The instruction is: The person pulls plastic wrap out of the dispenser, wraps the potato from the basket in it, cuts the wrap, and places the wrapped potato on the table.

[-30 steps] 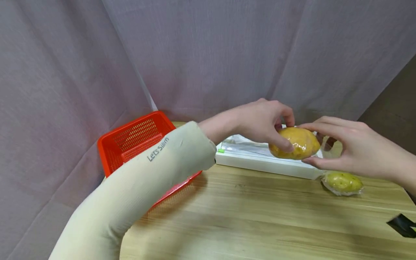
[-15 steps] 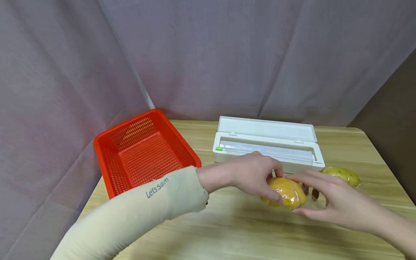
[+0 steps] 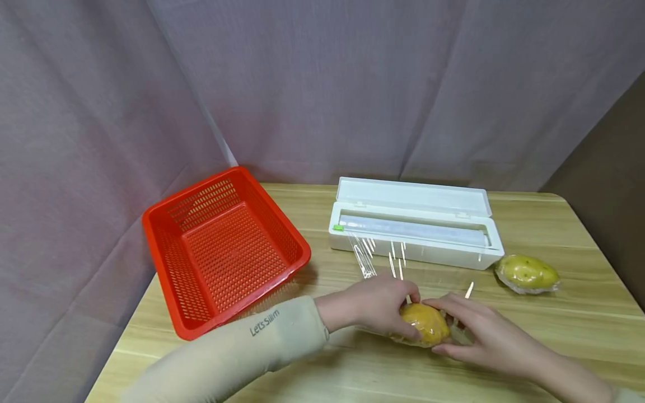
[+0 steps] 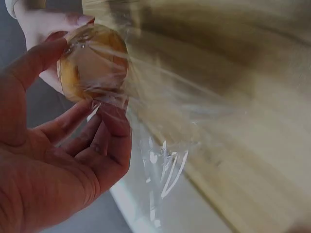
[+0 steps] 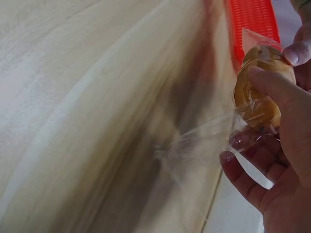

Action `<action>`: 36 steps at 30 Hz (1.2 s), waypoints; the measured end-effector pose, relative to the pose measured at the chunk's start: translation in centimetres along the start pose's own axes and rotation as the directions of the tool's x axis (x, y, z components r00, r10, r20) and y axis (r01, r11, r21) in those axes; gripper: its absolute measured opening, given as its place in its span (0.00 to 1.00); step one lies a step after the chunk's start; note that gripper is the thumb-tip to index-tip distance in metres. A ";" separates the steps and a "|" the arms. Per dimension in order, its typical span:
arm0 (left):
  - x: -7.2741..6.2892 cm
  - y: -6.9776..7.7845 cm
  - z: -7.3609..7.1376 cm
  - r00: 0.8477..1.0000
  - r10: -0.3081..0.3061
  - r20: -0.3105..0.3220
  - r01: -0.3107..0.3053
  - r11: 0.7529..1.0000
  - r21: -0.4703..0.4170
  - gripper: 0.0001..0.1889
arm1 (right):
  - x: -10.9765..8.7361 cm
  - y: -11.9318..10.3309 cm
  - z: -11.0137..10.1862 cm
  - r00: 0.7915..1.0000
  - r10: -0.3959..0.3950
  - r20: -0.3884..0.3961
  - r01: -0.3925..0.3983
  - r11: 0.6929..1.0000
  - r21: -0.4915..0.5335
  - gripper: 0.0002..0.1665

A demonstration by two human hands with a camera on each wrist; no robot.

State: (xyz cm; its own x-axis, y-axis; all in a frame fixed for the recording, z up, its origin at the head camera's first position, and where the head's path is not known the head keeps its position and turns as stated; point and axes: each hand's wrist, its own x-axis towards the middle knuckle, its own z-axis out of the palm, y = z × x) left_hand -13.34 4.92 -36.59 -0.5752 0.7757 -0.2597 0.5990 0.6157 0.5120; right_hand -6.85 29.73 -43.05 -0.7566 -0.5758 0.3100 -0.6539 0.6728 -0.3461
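Observation:
A yellow potato wrapped in shiny cling film is held between both hands, low over the table. My left hand grips its left end, thumb in front and fingers behind. On its right end, my right hand holds it between thumb and fingers. Clear cling film stretches from the potato back to a white cling film dispenser, whose lid stands raised over the roll. In the left wrist view, film trails from the potato past the fingers. The right wrist view shows the potato under my thumb.
A red perforated basket stands at the left of the wooden table. Another film-wrapped potato, greenish yellow, lies right of the dispenser. Grey curtains hang behind the table.
Both hands have brought the potato down and toward me, away from the dispenser. A sheet of film now shows stretched between dispenser and potato. The head view has shifted slightly.

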 end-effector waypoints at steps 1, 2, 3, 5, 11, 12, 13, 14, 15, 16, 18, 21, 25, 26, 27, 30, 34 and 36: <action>0.1 -0.2 0.4 1.000 -0.005 -0.009 0.005 1.000 -0.007 0.26 | -0.1 0.1 0.3 1.000 0.007 0.006 -0.007 1.000 0.004 0.47; 0.1 -0.4 0.7 1.000 -0.007 -0.019 0.007 1.000 -0.014 0.27 | -0.1 0.3 0.5 1.000 0.012 0.008 -0.012 1.000 0.004 0.47; 0.2 -0.7 1.0 1.000 -0.005 -0.028 0.005 1.000 -0.017 0.28 | -0.1 0.4 0.7 1.000 0.013 0.010 -0.013 1.000 0.006 0.47; 0.4 -1.1 1.5 0.999 0.000 -0.047 -0.001 1.000 -0.020 0.29 | -0.2 0.7 1.1 1.000 0.011 0.012 -0.011 1.000 0.025 0.47; 0.4 -2.3 2.5 0.995 0.003 -0.104 -0.006 1.000 -0.030 0.32 | -0.2 1.1 1.8 0.998 0.044 0.040 -0.046 0.998 0.054 0.44; 0.2 -2.5 2.6 0.993 -0.004 -0.120 0.000 1.000 -0.030 0.33 | -0.1 1.1 1.8 0.998 0.053 0.046 -0.055 0.997 0.051 0.43; 0.1 -2.6 2.8 0.990 -0.012 -0.141 0.008 1.000 -0.028 0.33 | -0.1 1.1 1.9 0.997 0.058 0.051 -0.061 0.997 0.049 0.43; -0.1 -2.8 2.9 0.986 -0.018 -0.167 0.016 1.000 -0.019 0.33 | 0.0 1.1 1.9 0.996 0.066 0.054 -0.069 0.997 0.044 0.42; -0.3 -3.0 3.0 0.981 -0.021 -0.194 0.021 1.000 -0.004 0.32 | 0.0 1.1 2.0 0.996 0.069 0.055 -0.071 0.997 0.040 0.42; -0.4 -3.2 3.1 0.975 -0.025 -0.219 0.028 1.000 0.008 0.32 | 0.0 1.1 2.0 0.995 0.078 0.059 -0.080 0.996 0.032 0.41; -0.7 -3.6 3.2 0.967 -0.036 -0.253 0.045 0.999 0.031 0.32 | 0.1 1.1 2.1 0.994 0.087 0.065 -0.088 0.996 0.025 0.40; -1.0 -4.3 3.5 0.963 -0.045 -0.267 0.063 0.996 0.061 0.32 | 0.1 1.2 2.2 0.994 0.087 0.065 -0.089 0.996 0.024 0.40; -1.4 -5.0 4.1 0.952 -0.001 -0.307 0.039 0.992 0.116 0.31 | 0.0 1.4 2.4 0.995 0.078 0.060 -0.080 0.996 0.029 0.40; -1.5 -5.2 4.2 0.944 0.019 -0.329 0.027 0.990 0.136 0.30 | 0.1 1.4 2.4 0.995 0.077 0.058 -0.079 0.997 0.028 0.40; -1.6 -5.3 4.3 0.936 0.039 -0.349 0.017 0.988 0.157 0.29 | 0.1 1.4 2.4 0.996 0.075 0.057 -0.076 0.997 0.026 0.40; -1.7 -5.7 4.4 0.929 0.067 -0.363 -0.001 0.984 0.178 0.26 | 0.1 1.5 2.5 0.996 0.070 0.049 -0.071 0.997 0.022 0.41; -1.9 -6.2 4.6 0.966 0.039 -0.254 -0.011 0.994 0.111 0.25 | 0.1 1.6 2.8 0.998 0.053 0.021 -0.053 0.998 0.019 0.41; -2.0 -6.4 4.8 0.979 0.024 -0.201 -0.009 0.997 0.076 0.25 | 0.1 1.6 2.9 0.999 0.049 0.009 -0.049 0.999 0.022 0.40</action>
State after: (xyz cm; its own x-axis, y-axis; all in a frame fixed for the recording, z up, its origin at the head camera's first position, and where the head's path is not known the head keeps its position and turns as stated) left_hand -13.33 0.11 -43.24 -0.6611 0.7463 -0.0772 0.6448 0.6177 0.4502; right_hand -8.02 29.39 -46.13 -0.7879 -0.5463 0.2843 -0.6157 0.6901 -0.3803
